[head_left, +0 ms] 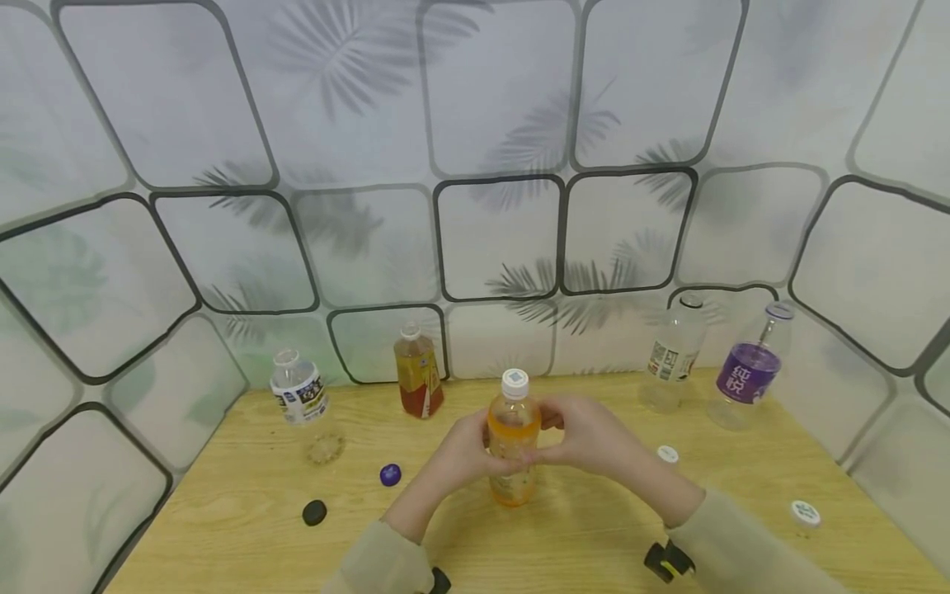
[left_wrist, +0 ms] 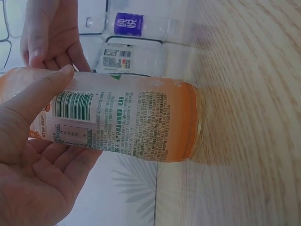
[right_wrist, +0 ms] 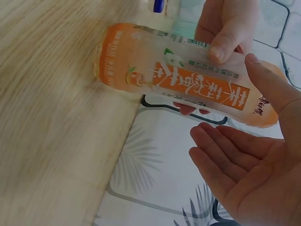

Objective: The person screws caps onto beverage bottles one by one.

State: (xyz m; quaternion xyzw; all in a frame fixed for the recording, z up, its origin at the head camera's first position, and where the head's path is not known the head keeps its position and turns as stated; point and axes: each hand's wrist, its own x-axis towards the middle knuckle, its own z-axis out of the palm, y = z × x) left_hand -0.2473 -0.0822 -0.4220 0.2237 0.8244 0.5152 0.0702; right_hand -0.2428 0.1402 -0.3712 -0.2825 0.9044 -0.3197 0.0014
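Note:
An orange-labelled drink bottle (head_left: 514, 450) with a white cap (head_left: 515, 384) stands upright between my hands. Its base is at or just above the wooden table; I cannot tell which. My left hand (head_left: 469, 450) grips the bottle's middle, thumb across the barcode side in the left wrist view and fingers behind. On the other side, my right hand (right_wrist: 254, 165) has its thumb at the bottle's upper part. The right fingers (right_wrist: 225, 157) spread loosely, apart from the bottle in the right wrist view.
On the wooden table (head_left: 245, 511) stand a clear labelled bottle (head_left: 300, 400), a reddish-brown drink bottle (head_left: 420, 379), a clear bottle (head_left: 674, 355) and a purple-labelled bottle (head_left: 750, 371). Loose caps are black (head_left: 315, 512), purple (head_left: 390, 474) and white (head_left: 805, 513), (head_left: 667, 454). Patterned walls (head_left: 497, 239) enclose it.

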